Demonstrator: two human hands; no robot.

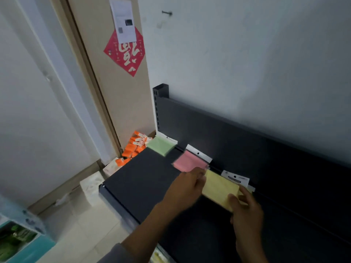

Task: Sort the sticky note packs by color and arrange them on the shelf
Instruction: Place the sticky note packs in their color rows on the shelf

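**Yellow pack being squared on the shelf**

Head view: on the dark shelf [136,175], green pack [161,145], pink pack [190,161] and yellow pack [220,188] sit in a row. Left hand [187,184] touches the yellow pack's left edge, fingers blurred, state unclear; right hand [245,205] pinches its near corner. Next, likely nudging it straight, then releasing.

Three packs [190,161] lying in a row along shelf [140,177] back; boxes [134,147] sitting on floor left of it.
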